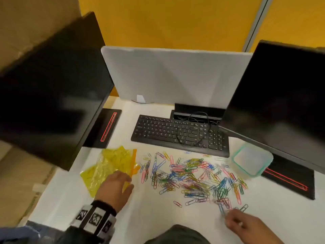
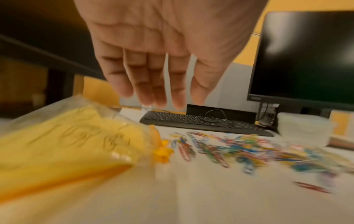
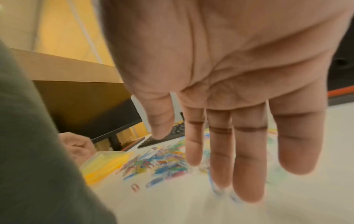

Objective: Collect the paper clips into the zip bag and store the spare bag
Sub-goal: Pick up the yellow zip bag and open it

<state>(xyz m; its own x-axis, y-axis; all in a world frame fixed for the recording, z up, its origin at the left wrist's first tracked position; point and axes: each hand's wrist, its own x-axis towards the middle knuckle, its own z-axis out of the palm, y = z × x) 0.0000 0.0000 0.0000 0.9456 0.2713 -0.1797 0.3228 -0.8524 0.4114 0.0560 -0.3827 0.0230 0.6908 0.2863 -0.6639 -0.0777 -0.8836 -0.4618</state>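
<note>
Zip bags [image 1: 112, 166] glossy yellow plastic (crinkled); desk [image 1: 144, 215] matt white.

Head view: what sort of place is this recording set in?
Most likely an office cubicle desk: two dark monitors, a black keyboard, and a grey divider panel at the desk's back edge.

Both hands are bare. The left wrist wears a black strap [image 1: 103, 206] and a band of white blocks with black square markers [image 1: 94, 219]. Dark sleeve [image 1: 79, 235] right behind it.
</note>
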